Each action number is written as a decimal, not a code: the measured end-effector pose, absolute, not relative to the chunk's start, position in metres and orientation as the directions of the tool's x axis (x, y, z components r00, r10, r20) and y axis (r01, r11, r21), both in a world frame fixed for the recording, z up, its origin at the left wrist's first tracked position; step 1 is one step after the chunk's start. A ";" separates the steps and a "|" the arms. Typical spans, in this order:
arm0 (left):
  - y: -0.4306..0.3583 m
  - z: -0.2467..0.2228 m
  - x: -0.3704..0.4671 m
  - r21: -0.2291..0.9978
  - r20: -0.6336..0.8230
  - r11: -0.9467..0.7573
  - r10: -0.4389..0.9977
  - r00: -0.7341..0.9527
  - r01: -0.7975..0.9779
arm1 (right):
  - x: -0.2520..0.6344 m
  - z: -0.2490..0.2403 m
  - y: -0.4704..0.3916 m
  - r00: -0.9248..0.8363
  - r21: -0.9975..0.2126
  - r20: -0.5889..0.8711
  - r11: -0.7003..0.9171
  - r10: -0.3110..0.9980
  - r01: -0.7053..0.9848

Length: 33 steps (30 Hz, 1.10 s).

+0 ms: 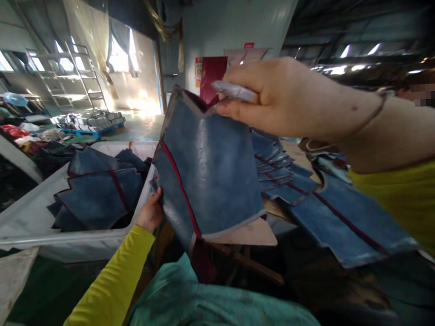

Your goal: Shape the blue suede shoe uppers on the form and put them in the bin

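In front of me hangs a blue leather-like panel with notched grey edges and a dark red strip down its left part. My right hand is closed in a pinch at its top edge. A greyish-white thing shows at those fingers; I cannot tell whether it is a wrap or an object. At the panel's left edge my left hand is closed on it, with something small and grey at the thumb tip.
To the left, a white bin holds similar blue panels. More strip-marked panels lie overlapped on the right, partly over a board. Green cloth covers my lap. Farther back stand a metal rack and a blue pallet with stacked bundles.
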<state>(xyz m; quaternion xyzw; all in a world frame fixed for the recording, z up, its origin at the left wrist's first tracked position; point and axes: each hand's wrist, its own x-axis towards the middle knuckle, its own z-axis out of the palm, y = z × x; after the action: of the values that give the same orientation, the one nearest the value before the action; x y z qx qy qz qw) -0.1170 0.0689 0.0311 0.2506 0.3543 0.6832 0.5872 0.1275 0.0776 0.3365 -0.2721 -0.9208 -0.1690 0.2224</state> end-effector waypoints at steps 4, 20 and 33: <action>0.052 0.053 -0.158 0.756 0.068 -0.356 0.877 -0.475 -0.549 | 0.148 0.323 0.092 -0.762 0.322 0.473 0.718 0.442 0.617; 0.022 -0.057 -0.102 0.908 -0.230 0.288 0.949 0.215 -0.303 | 0.238 0.188 0.138 -0.711 0.053 -0.092 0.717 0.697 0.695; 0.038 -0.047 -0.088 0.971 -0.236 0.240 0.961 -0.141 0.012 | 0.343 0.012 0.117 -0.166 -0.725 -0.068 0.066 0.984 0.686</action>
<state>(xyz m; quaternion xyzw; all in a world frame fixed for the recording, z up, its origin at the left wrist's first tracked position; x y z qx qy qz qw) -0.0884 0.0381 -0.0467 0.4074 0.5971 0.4624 0.5135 0.3433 0.1166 0.0116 -0.6029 -0.6924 0.3218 0.2314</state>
